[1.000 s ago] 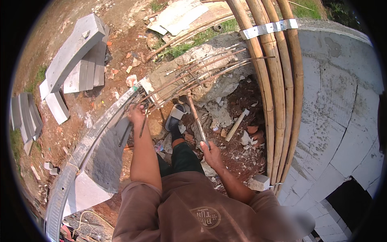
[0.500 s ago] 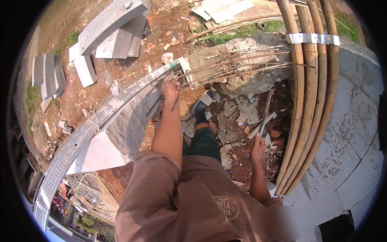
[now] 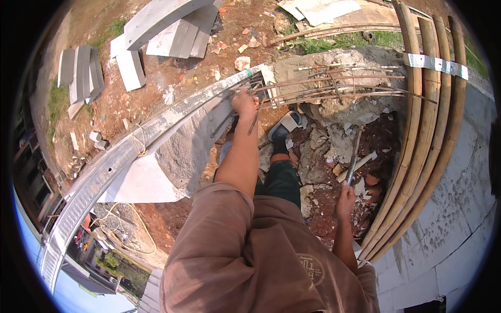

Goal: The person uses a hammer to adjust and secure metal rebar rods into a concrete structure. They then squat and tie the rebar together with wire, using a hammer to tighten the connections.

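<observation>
My left hand [image 3: 244, 103] reaches forward, its fingers closed on rusty steel rebar at the near end of a rebar cage [image 3: 334, 86]. One short rod [image 3: 255, 119] hangs down beside the fingers; the exact grip is partly hidden. The cage lies along a rough concrete beam. Next to this hand ends a long grey metal channel [image 3: 172, 115], running over a concrete block [image 3: 180, 151]. Lower at the right, my right hand [image 3: 345, 201] is wrapped round the grip of a long, slim tool [image 3: 355, 156] pointing away from me; its far end is too small to identify.
Several bamboo poles [image 3: 429, 104], bound with a pale strip, rise at the right beside a grey block wall [image 3: 443, 208]. Broken rubble [image 3: 318, 141] surrounds my foot [image 3: 284, 128]. Light concrete blocks [image 3: 182, 31] are stacked at the far left. A cord [image 3: 140, 141] loops round the channel.
The whole view has swung, so the scene sits farther right. My left hand stays at the rebar and my right hand keeps the slim tool, with little movement of either.
</observation>
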`<state>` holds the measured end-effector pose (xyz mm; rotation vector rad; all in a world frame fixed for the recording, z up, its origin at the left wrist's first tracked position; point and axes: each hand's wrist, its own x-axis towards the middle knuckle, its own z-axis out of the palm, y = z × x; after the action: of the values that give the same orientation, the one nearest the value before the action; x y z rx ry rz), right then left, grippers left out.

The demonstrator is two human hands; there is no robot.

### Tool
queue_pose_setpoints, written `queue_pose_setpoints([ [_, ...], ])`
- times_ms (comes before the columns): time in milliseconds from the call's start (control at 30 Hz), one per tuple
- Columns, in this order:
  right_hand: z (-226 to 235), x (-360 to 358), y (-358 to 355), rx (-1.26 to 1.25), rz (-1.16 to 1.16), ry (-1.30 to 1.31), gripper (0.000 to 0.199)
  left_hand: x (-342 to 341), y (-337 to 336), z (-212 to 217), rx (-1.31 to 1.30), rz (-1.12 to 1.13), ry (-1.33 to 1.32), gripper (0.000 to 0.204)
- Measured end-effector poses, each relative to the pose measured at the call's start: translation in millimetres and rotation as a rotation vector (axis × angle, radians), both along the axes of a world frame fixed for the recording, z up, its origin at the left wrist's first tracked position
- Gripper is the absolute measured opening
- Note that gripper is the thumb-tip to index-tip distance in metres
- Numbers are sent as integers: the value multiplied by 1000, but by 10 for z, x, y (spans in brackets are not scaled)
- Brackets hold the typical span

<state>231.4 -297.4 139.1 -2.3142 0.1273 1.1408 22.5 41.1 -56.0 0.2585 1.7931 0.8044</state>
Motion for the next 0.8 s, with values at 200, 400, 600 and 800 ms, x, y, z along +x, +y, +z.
queue_pose_setpoints([
  [200, 231, 252, 198, -6, -31, -26, 35, -104, 43, -71, -160, 92, 32, 27],
  [400, 185, 503, -177, -84, 5, -181, 40, -163, 74, -184, -39, 115, -100, 30],
  [600, -299, 599, -837, -556, 160, -391, 52, -108, 1, 48, 0, 12, -134, 14],
  [800, -1139, 738, -1716, -981, -43, -273, 55, -343, 58, -54, -32, -44, -110, 17],
])
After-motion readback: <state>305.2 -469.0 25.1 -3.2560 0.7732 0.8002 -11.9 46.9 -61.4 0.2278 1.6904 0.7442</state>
